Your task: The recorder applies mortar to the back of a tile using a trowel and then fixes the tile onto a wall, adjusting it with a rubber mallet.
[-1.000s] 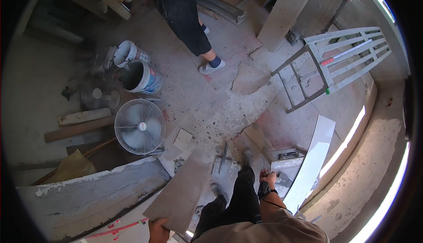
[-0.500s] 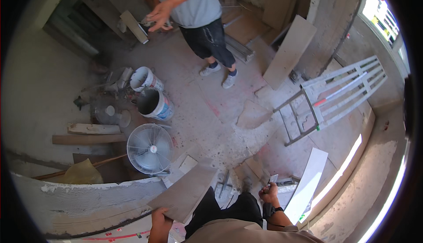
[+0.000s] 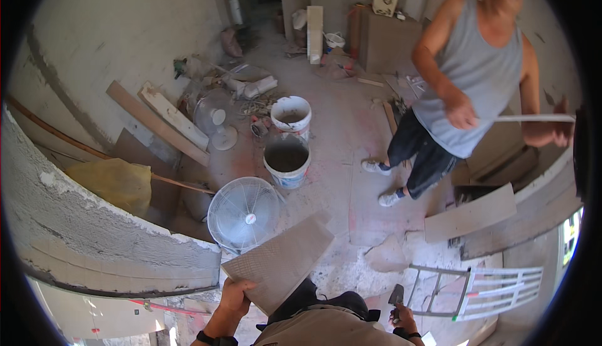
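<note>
Left hand (image 3: 234, 297): fingers are hooking round the lower-left edge of a grey-brown tile (image 3: 291, 255), parting only by its thickness; the thumb is lying over the upward face.
Tile position: it is slanting out in front of the person's torso (image 3: 323, 330), partly above the dark-trousered legs; its left edge is overlapping the lower rim of the fan (image 3: 249, 218) in this view; cannot tell whether the two are touching; a gridded texture is showing on part of the face.
Right hand (image 3: 402, 317): fingers are closing firmly round the handle of a small trowel (image 3: 396, 294); the blade is pointing away from the body, well apart from the tile.
Slatted platform (image 3: 505, 292): pale metal; it is standing to the right of the trowel, its legs lying nearest.
Buckets: a nearer bucket (image 3: 287, 178) and a farther bucket (image 3: 293, 127) are standing beyond the fan.
Co-worker (image 3: 473, 79): is standing at the right in a grey vest; one hand is meeting the end of a pale bar (image 3: 533, 118).
Left side: a rough-topped low wall (image 3: 119, 245) is curving along; behind it a yellow sheet (image 3: 116, 186) is covering part of a long stick (image 3: 182, 183).
</note>
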Demonstrator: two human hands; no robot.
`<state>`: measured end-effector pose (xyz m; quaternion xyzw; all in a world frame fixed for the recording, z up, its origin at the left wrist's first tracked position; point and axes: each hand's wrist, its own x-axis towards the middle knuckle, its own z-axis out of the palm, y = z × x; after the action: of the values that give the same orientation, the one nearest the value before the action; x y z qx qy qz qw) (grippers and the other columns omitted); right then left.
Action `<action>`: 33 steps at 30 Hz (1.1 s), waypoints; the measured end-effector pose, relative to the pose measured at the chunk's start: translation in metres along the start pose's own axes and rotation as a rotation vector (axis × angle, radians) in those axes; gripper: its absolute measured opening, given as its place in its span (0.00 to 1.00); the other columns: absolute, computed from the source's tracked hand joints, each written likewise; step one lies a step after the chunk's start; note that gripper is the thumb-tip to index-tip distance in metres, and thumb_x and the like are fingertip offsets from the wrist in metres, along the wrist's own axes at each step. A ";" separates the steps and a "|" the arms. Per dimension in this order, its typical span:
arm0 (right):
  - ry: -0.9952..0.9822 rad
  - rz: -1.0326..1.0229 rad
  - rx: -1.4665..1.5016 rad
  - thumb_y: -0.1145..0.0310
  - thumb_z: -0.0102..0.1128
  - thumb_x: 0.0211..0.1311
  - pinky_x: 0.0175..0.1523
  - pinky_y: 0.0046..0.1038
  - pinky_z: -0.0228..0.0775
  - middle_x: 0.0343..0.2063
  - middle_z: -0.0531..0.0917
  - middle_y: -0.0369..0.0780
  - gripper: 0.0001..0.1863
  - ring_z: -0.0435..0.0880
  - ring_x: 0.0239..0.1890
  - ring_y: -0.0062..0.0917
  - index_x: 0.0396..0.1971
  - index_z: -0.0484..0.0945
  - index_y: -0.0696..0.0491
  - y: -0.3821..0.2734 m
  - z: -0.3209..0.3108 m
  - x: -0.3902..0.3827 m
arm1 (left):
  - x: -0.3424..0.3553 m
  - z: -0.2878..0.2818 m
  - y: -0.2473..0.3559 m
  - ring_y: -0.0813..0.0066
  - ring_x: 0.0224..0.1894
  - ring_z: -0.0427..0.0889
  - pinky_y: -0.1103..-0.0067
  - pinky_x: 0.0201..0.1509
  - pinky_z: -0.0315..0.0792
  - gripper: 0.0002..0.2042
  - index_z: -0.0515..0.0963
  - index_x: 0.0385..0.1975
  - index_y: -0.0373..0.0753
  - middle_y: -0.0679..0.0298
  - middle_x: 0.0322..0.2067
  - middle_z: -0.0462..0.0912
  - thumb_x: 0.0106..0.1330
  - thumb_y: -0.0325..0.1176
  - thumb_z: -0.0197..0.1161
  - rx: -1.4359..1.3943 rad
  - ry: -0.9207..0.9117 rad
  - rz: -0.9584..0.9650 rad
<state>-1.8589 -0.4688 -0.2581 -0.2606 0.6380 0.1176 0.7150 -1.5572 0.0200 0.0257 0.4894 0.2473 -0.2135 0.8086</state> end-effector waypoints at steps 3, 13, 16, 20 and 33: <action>0.025 -0.084 -0.201 0.60 0.58 0.60 0.16 0.29 0.60 0.15 0.70 0.37 0.11 0.69 0.12 0.25 0.28 0.69 0.50 -0.057 0.083 -0.029 | 0.019 0.003 0.021 0.57 0.47 0.78 0.66 0.53 0.72 0.24 0.71 0.49 0.25 0.52 0.44 0.78 0.47 0.16 0.54 -0.084 0.026 0.103; -0.050 -0.259 -0.716 0.54 0.62 0.59 0.16 0.27 0.59 0.16 0.71 0.36 0.18 0.69 0.13 0.22 0.25 0.70 0.53 -0.219 0.317 -0.008 | 0.103 0.048 0.038 0.58 0.49 0.77 0.66 0.55 0.71 0.26 0.69 0.51 0.26 0.54 0.45 0.77 0.45 0.21 0.53 -0.262 0.276 0.354; -0.202 -0.287 -0.788 0.49 0.63 0.58 0.17 0.26 0.60 0.18 0.72 0.37 0.21 0.69 0.13 0.22 0.26 0.71 0.53 -0.272 0.380 0.019 | 0.127 0.081 0.037 0.57 0.51 0.75 0.65 0.57 0.70 0.28 0.67 0.53 0.27 0.54 0.49 0.75 0.45 0.22 0.54 -0.314 0.279 0.383; -0.321 -0.294 -0.861 0.47 0.58 0.60 0.17 0.26 0.62 0.18 0.73 0.37 0.21 0.69 0.13 0.23 0.29 0.72 0.53 -0.339 0.471 0.012 | 0.150 0.118 0.027 0.57 0.51 0.76 0.65 0.58 0.70 0.29 0.68 0.53 0.27 0.54 0.48 0.75 0.44 0.22 0.53 -0.456 0.418 0.466; -0.570 -0.423 -1.099 0.63 0.60 0.58 0.18 0.26 0.65 0.20 0.75 0.38 0.13 0.72 0.15 0.22 0.33 0.70 0.56 -0.412 0.662 0.003 | 0.174 0.159 0.008 0.60 0.47 0.78 0.68 0.54 0.72 0.26 0.71 0.50 0.29 0.57 0.43 0.77 0.43 0.21 0.54 -0.635 0.672 0.396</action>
<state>-1.0887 -0.4674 -0.1359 -0.6665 0.2056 0.3477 0.6266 -1.3851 -0.1372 -0.0115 0.2983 0.4494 0.1992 0.8181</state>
